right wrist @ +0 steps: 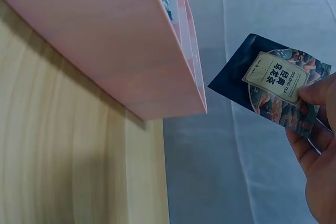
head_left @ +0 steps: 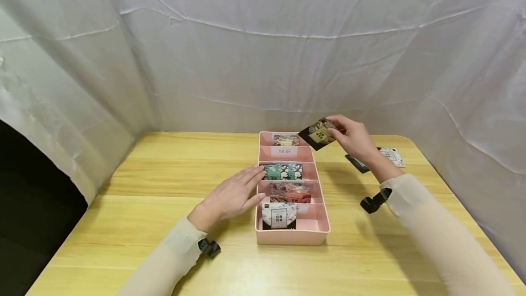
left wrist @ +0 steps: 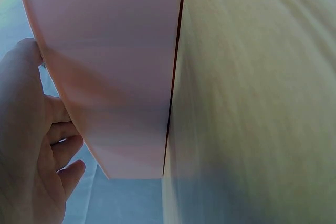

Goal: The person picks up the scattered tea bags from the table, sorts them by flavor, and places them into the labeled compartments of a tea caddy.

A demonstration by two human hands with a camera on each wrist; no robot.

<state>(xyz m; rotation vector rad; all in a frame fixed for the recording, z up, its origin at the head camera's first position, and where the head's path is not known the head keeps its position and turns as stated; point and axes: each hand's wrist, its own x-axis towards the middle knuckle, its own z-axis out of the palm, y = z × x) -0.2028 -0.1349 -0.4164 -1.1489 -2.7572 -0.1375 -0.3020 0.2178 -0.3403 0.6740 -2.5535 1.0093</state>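
Observation:
Between thumb and fingers my right hand (head_left: 349, 137) pinches an oolong tea sachet (right wrist: 275, 80), dark with a cream label, tilted in the air beside the far right corner of a pink divided box (head_left: 292, 238). My left hand (head_left: 232, 194) rests on the box's left rim, fingers extended over the edge. From front to back, the compartments hold a white tea sachet (head_left: 279, 216), red sachets (head_left: 291, 192), green sachets (head_left: 282, 171), a labelled section (head_left: 285, 151) with no sachet showing, and a brown patterned sachet (head_left: 286, 140) at the far end.
On the table right of the box lie a white patterned sachet (head_left: 392, 157) and a dark sachet (head_left: 356, 163), partly hidden by my right arm. A pale curtain (head_left: 263, 72) hangs behind the wooden table (head_left: 185, 159) and along both sides.

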